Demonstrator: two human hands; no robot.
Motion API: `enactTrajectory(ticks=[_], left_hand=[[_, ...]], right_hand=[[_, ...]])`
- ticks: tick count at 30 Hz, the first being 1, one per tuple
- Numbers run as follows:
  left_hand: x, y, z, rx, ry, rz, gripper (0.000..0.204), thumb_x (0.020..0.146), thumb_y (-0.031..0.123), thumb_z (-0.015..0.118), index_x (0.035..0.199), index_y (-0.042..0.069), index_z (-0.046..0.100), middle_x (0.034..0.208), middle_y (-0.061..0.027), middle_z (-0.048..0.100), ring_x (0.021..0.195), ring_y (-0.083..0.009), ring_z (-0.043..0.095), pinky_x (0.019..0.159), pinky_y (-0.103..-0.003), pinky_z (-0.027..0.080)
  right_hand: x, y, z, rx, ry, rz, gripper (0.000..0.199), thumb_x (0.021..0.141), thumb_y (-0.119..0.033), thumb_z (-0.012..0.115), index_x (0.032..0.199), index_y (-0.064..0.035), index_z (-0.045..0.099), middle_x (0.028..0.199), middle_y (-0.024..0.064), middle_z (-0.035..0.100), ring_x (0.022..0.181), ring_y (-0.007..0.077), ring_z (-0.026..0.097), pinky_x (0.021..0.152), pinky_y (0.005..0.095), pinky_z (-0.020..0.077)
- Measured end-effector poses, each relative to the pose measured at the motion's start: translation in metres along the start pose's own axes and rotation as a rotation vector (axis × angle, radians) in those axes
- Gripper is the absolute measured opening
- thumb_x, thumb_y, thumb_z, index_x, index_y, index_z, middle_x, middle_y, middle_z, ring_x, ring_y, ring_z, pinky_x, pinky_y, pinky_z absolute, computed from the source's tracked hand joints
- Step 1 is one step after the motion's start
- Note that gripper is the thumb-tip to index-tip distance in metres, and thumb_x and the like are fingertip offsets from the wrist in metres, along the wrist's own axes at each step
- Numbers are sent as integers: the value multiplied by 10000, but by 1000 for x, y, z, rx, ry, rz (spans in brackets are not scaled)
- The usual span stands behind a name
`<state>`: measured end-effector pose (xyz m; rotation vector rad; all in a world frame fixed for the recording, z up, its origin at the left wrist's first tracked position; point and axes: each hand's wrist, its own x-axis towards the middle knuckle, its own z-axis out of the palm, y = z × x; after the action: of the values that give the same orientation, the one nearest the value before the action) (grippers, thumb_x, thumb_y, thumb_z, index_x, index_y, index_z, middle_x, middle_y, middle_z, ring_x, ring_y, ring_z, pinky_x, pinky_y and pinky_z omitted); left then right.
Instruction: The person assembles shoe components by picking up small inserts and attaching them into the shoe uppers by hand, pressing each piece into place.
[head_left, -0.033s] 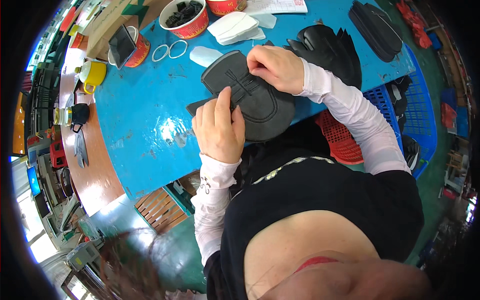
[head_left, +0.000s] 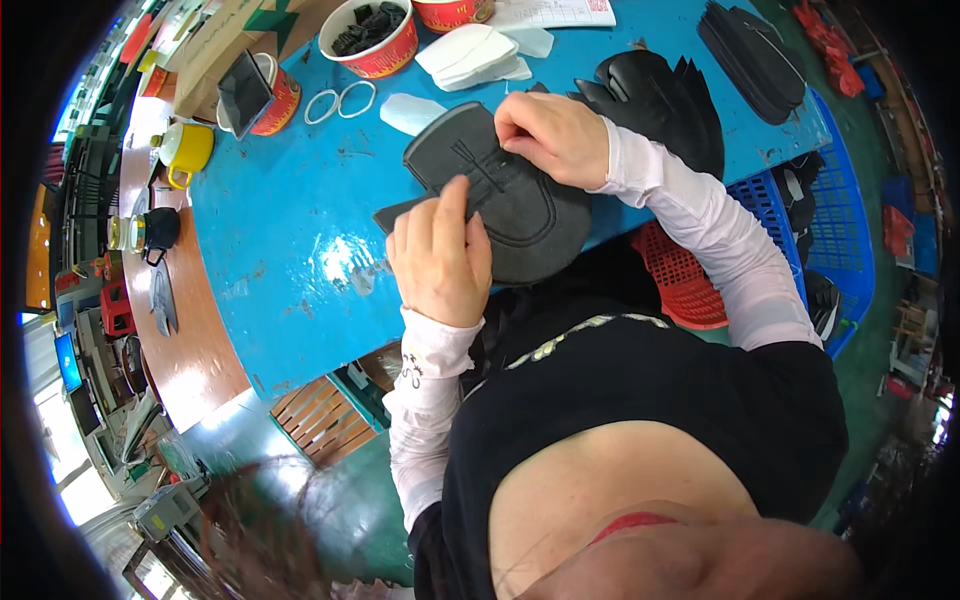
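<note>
A black leather-like piece (head_left: 540, 240), resembling a shoe upper, lies across the near edge of the table. It has a curved stitched seam and thin crossed strips in its middle. My left hand (head_left: 440, 255) rests on its left side, fingers stretched out and the index finger near the strips. At the upper right of the piece, my right hand (head_left: 555, 135) is closed in a pinch close to the strips; what lies between its fingertips is hidden. A stack of similar black pieces (head_left: 665, 110) lies just beyond my right wrist.
The blue table (head_left: 290, 240) holds a red-and-white tub (head_left: 385, 58) of small black parts, white pads (head_left: 470, 58), two white rings (head_left: 355, 98) and a black bundle (head_left: 752, 62). Blue (head_left: 840, 220) and red baskets (head_left: 680, 280) stand low on the right. A yellow mug (head_left: 185, 150) is at left.
</note>
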<state>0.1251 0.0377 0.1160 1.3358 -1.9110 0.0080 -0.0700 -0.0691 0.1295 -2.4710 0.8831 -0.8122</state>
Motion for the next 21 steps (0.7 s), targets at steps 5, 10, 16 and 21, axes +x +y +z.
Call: enactTrajectory(ticks=[5,10,16,21], left_hand=[[6,-4,3,50,-97,34,273,815,66,642,1088,77,664,918,-70,608,840,-269,562,756,-379,424],[24,-3,8,125,-198,66,296,806,107,637,1100,98,666,863,-43,572,815,-252,553,725,-390,411],[35,-5,14,281,-266,171,306,752,126,621,1053,107,675,810,-22,554,806,-235,553,701,-386,413],[33,0,9,226,-318,114,284,763,123,614,1039,97,674,820,-31,560,802,-242,553,697,-389,413]], right_hand=[[-5,8,10,-54,-23,8,127,884,-88,598,948,-92,488,800,93,607,794,327,615,708,427,479],[-3,8,11,-96,-10,-31,135,858,-70,611,914,-83,489,791,85,591,787,313,603,694,413,470],[-5,12,11,-135,61,-121,109,788,-42,651,888,-65,612,872,76,616,818,289,603,727,370,491],[-21,6,10,-287,90,-190,222,737,-14,657,953,-59,666,949,75,613,885,270,592,763,353,500]])
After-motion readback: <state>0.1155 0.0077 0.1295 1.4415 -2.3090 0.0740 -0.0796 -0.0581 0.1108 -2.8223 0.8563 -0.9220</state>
